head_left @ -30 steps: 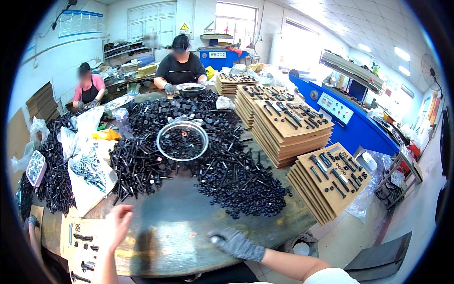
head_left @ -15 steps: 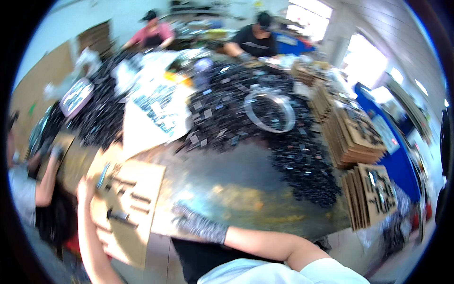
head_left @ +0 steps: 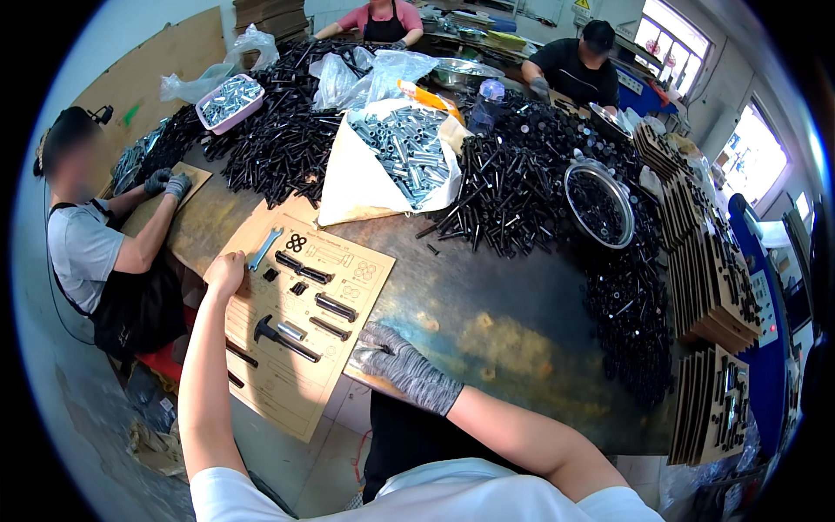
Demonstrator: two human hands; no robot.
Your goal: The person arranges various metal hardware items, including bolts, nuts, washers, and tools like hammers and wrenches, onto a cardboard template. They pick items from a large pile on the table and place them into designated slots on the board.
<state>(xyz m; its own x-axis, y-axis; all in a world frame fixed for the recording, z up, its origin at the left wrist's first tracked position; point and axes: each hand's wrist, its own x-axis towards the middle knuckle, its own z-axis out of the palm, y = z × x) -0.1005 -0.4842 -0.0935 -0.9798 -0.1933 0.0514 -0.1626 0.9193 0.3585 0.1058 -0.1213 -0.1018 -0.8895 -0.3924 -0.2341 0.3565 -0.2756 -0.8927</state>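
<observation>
A cardboard sheet [head_left: 348, 409] lies in front of me at a slant, its near end past the table edge. Bare fingers of my left hand [head_left: 226, 272] are closed on its left edge, beside a blue-silver open-end wrench [head_left: 265, 249]. My right hand [head_left: 404, 370], in a grey glove, rests at the sheet's right edge, fingers stretched and slightly apart. On the sheet are black bolts [head_left: 335, 306], a small ring cluster [head_left: 296, 243], a silver sleeve [head_left: 291, 331] and a black hammer-shaped tool [head_left: 287, 339]. Printed outlines show between them.
Heaps of black bolts [head_left: 504, 183] cover the far table [head_left: 487, 331]. A white sack [head_left: 348, 187] holds silver sleeves; a pink basin [head_left: 230, 103] holds more metal parts. A metal ring-rimmed bowl [head_left: 600, 204] and stacked cardboard sheets [head_left: 704, 278] stand right. Co-workers sit left and far.
The view has swung, shifting the scene rightward, and is sharper. My right hand has come closer to the sheet's right edge. My left hand stays at its left edge.
</observation>
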